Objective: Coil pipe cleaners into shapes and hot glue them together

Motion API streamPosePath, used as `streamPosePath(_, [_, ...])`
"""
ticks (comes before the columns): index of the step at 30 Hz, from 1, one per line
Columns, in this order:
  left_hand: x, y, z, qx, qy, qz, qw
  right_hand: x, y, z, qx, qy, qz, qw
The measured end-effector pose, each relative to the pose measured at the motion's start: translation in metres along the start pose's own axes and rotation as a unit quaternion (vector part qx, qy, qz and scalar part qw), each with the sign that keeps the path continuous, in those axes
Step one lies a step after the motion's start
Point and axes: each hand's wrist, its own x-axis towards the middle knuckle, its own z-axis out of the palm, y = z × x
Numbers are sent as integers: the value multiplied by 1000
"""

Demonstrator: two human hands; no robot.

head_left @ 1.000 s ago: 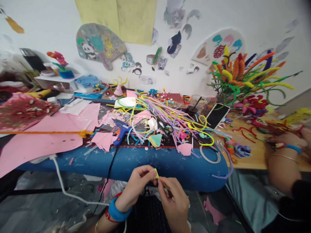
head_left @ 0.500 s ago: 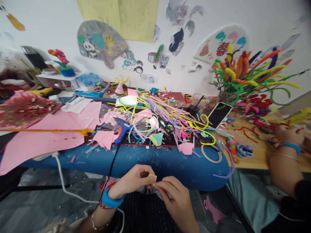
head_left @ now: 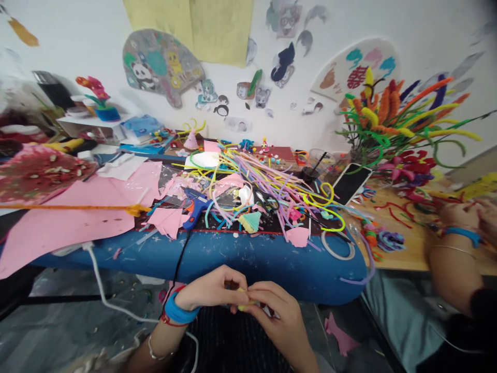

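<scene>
Close to my lap, my left hand (head_left: 217,288) and my right hand (head_left: 280,315) meet fingertip to fingertip. Both pinch a small yellow piece of pipe cleaner (head_left: 242,307), mostly covered by the fingers. Its exact shape is hidden. Just beyond the hands runs the blue rounded edge of the table (head_left: 248,264). On the tabletop past it lie a blue glue gun (head_left: 196,208), a yellow and mint striped triangle (head_left: 250,222) and a heap of pastel pipe cleaners (head_left: 267,173).
Pink sheets (head_left: 85,223) cover the left side. A phone (head_left: 352,184) leans near a bunch of pipe-cleaner flowers (head_left: 388,116). A white cable (head_left: 101,295) hangs at left. At right, another person's hands (head_left: 462,215) work over a wooden table (head_left: 411,254).
My right hand has moved left and my fingertips now touch, covering more of the yellow piece. The other person's hands have shifted slightly.
</scene>
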Motion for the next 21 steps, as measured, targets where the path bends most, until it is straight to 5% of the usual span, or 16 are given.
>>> streamPosePath(4, [1, 0, 5, 60, 33, 30, 997, -1, -1, 0, 36, 6, 38, 999])
streamPosePath(10, [-2, 11, 15, 144, 156, 167, 963, -4, 4, 1, 55, 47, 151, 986])
streamPosePath(21, [2, 6, 24, 164, 246, 145, 944, -6, 6, 7, 94, 91, 198, 971])
